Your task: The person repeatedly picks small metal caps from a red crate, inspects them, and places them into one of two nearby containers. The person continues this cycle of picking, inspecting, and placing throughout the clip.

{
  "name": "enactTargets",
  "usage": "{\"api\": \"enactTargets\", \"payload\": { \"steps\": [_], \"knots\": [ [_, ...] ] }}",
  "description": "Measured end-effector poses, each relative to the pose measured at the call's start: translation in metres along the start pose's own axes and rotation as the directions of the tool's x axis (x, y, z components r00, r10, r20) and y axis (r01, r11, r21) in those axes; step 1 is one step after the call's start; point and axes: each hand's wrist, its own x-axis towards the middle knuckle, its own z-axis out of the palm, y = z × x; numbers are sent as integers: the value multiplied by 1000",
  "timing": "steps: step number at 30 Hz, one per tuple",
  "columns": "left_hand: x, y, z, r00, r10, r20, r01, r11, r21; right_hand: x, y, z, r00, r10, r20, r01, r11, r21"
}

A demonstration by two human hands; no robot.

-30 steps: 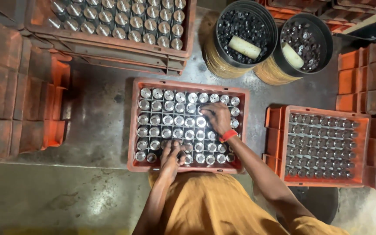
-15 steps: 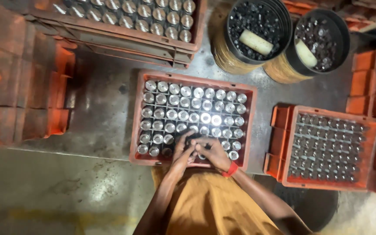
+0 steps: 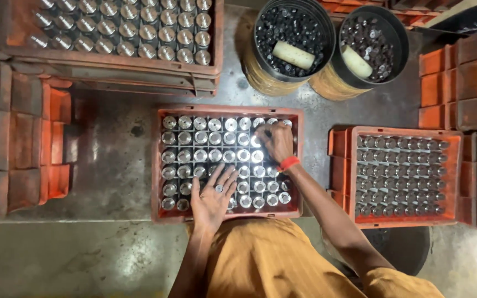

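grey concrete floor (image 3: 111, 149), red crate (image 3: 227, 113) at centre, packed with rows of shiny silver-capped bottles (image 3: 194, 140). left hand (image 3: 212, 198) spread flat on caps, holding nothing. right hand (image 3: 276, 140) curled over far-row caps; grasp unclear.

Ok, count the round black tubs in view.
2. One black tub stands beyond the middle crate; the second black tub sits just right of it. Others may lie out of frame.

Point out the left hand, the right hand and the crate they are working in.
left hand (image 3: 212, 200): head view, back of the hand.
right hand (image 3: 275, 141): head view, back of the hand.
crate (image 3: 227, 110): head view, far rim.
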Motion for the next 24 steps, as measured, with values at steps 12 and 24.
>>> {"api": "enactTargets", "payload": {
  "steps": [12,24],
  "knots": [
    [13,-27,-22,986,13,166,35,959,-282,-102,-82,-20,982,-138,127,73,904,421],
    [6,-32,-22,988,-148,51,147,989,20,-54,13,-31,991,-2,-132,30,977,210]
  ]
}}
